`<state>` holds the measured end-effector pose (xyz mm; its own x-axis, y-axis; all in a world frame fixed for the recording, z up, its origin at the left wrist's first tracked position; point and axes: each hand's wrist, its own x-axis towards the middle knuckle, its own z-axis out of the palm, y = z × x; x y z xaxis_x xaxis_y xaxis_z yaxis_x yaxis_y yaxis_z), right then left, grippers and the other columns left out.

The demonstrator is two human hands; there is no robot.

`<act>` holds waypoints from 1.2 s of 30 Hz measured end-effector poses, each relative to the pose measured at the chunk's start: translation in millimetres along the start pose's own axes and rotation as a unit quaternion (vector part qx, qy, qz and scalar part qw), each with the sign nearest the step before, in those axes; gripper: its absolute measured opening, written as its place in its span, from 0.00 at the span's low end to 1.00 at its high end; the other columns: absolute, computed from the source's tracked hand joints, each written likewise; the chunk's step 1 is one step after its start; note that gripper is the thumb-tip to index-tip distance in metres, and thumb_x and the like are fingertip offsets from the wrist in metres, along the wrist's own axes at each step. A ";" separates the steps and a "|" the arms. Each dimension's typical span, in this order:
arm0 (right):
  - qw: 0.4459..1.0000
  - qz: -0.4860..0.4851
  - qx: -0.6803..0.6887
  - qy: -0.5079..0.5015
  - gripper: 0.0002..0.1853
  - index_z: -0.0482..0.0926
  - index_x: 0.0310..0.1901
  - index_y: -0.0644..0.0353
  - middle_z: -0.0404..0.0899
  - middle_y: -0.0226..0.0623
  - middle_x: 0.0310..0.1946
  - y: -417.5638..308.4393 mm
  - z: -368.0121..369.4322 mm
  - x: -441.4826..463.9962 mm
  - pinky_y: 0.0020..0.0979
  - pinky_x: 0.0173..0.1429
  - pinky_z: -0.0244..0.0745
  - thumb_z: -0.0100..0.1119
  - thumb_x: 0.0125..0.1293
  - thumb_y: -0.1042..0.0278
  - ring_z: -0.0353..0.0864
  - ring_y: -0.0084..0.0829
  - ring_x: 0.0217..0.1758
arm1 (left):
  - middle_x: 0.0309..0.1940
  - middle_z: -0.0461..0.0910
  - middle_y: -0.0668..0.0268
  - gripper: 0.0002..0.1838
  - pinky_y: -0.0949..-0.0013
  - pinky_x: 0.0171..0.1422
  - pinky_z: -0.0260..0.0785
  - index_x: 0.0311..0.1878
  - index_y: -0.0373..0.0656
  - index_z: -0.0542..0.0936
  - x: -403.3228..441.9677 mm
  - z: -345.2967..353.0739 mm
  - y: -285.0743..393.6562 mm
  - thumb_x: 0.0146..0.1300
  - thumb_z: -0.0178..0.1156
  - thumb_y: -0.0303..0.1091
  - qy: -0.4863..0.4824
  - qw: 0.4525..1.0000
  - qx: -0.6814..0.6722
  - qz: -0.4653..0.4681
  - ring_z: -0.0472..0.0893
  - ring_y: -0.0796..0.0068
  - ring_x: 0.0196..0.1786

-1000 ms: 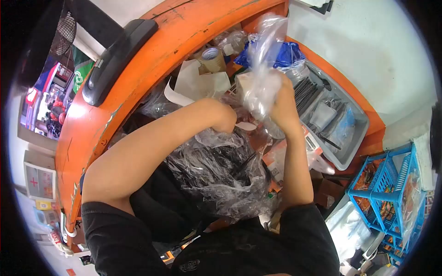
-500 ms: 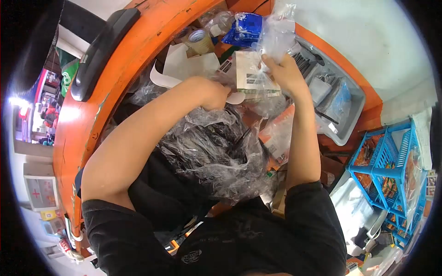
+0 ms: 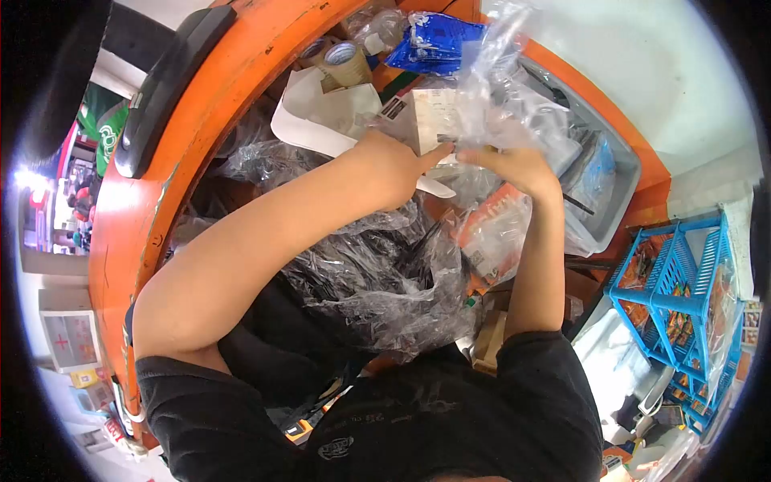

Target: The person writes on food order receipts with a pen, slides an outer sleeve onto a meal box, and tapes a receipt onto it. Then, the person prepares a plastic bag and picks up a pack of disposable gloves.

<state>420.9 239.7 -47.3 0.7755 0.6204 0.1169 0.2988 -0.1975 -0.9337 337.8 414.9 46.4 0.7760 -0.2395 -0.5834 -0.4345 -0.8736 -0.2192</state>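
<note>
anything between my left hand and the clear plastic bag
Nothing visible blocks the left hand: it is close to the lower part of the clear plastic bag, near the right hand. Whether they touch is unclear.

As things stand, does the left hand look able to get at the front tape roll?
Probably yes: nothing visibly covers the top of the front tape roll, though the white carton lies between it and the left hand, which would likely have to pass over it.

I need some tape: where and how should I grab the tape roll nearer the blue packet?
Probably from above, pinching the upper outer sides of the tape roll: its round end faces up, while the white carton crowds its lower side.
</note>
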 end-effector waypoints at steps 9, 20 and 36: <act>0.984 -0.039 0.157 -0.070 0.20 0.76 0.48 0.65 0.79 0.39 0.46 30.1 -19.7 17.1 0.31 0.53 0.71 0.62 0.52 0.68 0.77 0.31 0.48 | 0.38 0.83 0.60 0.45 0.61 0.41 0.70 0.74 0.54 0.50 -0.9 6.2 0.0 0.53 0.59 0.34 0.030 0.999 0.012 0.008 0.83 0.63 0.37; 0.998 -0.014 -0.020 -0.066 0.24 0.72 0.56 0.63 0.75 0.38 0.50 -45.8 -27.1 -4.0 0.28 0.55 0.71 0.63 0.57 0.68 0.75 0.27 0.50 | 0.31 0.81 0.62 0.44 0.61 0.43 0.65 0.73 0.46 0.52 -4.9 13.8 12.1 0.52 0.59 0.33 0.072 0.997 0.030 0.006 0.81 0.63 0.34; 0.986 -0.160 -0.036 0.023 0.27 0.72 0.57 0.61 0.78 0.39 0.47 13.1 -18.7 4.9 0.34 0.55 0.71 0.66 0.55 0.67 0.76 0.35 0.49 | 0.24 0.79 0.61 0.39 0.61 0.37 0.68 0.70 0.43 0.59 -10.6 25.0 15.2 0.51 0.56 0.26 0.134 0.991 0.015 0.003 0.80 0.61 0.30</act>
<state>439.0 225.9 -52.6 0.6588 0.6252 0.4184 0.5696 -0.0513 -0.8203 311.6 414.7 29.7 0.8651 -0.3524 -0.3570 -0.4500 -0.8596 -0.2421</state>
